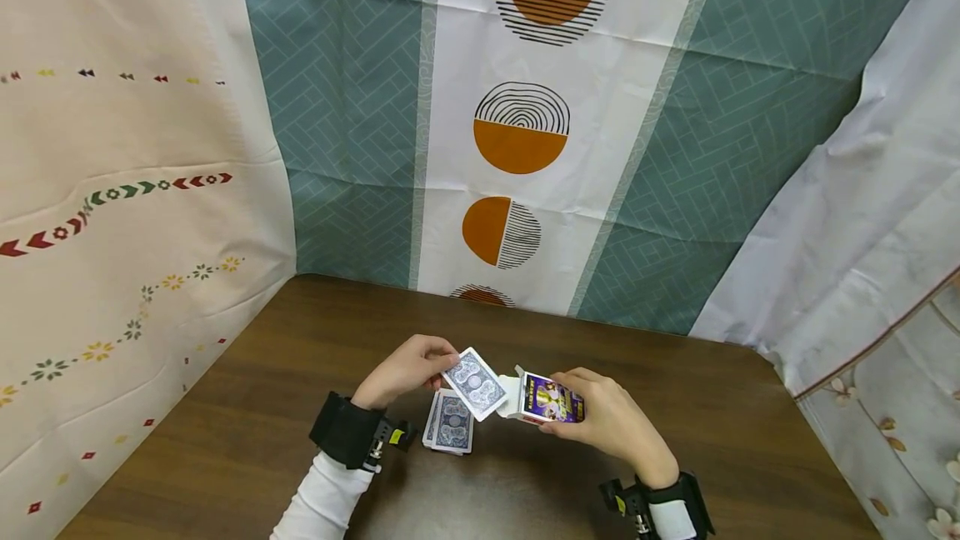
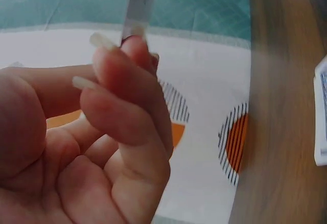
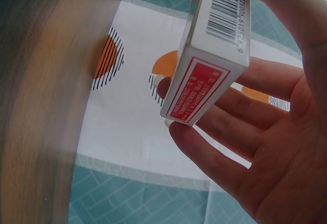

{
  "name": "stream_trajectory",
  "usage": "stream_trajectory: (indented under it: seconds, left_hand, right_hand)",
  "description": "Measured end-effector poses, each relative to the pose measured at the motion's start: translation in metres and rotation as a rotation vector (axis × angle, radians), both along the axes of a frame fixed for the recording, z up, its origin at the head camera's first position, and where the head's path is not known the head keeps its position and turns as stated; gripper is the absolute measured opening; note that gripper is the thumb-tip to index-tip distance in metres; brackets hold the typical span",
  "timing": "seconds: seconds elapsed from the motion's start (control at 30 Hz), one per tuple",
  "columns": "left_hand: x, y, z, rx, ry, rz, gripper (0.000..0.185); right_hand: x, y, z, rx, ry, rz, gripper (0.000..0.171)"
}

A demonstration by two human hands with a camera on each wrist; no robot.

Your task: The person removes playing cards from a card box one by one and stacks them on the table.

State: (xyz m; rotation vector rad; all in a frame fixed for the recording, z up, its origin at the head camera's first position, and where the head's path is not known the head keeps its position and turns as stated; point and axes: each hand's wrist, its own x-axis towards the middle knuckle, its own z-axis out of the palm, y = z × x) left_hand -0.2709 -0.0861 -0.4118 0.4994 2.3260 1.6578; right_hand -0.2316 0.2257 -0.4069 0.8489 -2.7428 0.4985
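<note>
Between thumb and fingers my left hand (image 1: 405, 371) pinches a playing card (image 1: 476, 384) by its corner, its blue patterned back facing up. In the left wrist view the card (image 2: 139, 9) appears nearly edge-on above the fingertips. My right hand (image 1: 611, 413) grips a purple and white card box (image 1: 552, 399), its open flap pointing left toward the card. The box's barcode side and red label (image 3: 199, 88) show in the right wrist view. Below the held card, a loose pile of blue-backed playing cards (image 1: 453, 423) lies on the table, partly overlapped by it in the head view.
The brown wooden table (image 1: 315, 340) meets a hanging cloth (image 1: 517, 107) with orange and striped circles at its back edge. A cream patterned cloth (image 1: 135, 215) hangs on the left, a white one (image 1: 847, 215) on the right. Both wrists wear black camera bands.
</note>
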Motion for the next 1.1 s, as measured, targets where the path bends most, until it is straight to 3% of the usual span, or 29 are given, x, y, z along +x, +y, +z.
stream_trajectory:
  seconds: [0.2, 0.53, 0.73, 0.87, 1.1]
  left_hand:
    - [-0.008, -0.005, -0.013, -0.073, 0.005, 0.07, 0.02]
    - [-0.019, -0.005, -0.044, -0.216, -0.026, 0.113, 0.012]
    - [-0.022, -0.004, -0.051, -0.282, -0.037, 0.144, 0.012]
    - [-0.023, 0.0, -0.055, -0.346, 0.019, 0.194, 0.01]
    - [-0.025, 0.011, -0.062, -0.45, 0.214, 0.288, 0.008]
  right_hand:
    - [0.0, 0.0, 0.0, -0.005, -0.004, -0.001, 0.058]
    - [-0.001, 0.002, -0.004, -0.017, -0.032, -0.006, 0.059]
    - [-0.002, 0.003, -0.006, -0.02, -0.043, -0.01, 0.06]
    - [-0.002, 0.003, -0.006, -0.016, -0.038, -0.012, 0.06]
    - [-0.002, 0.002, -0.005, -0.006, -0.028, -0.002, 0.06]
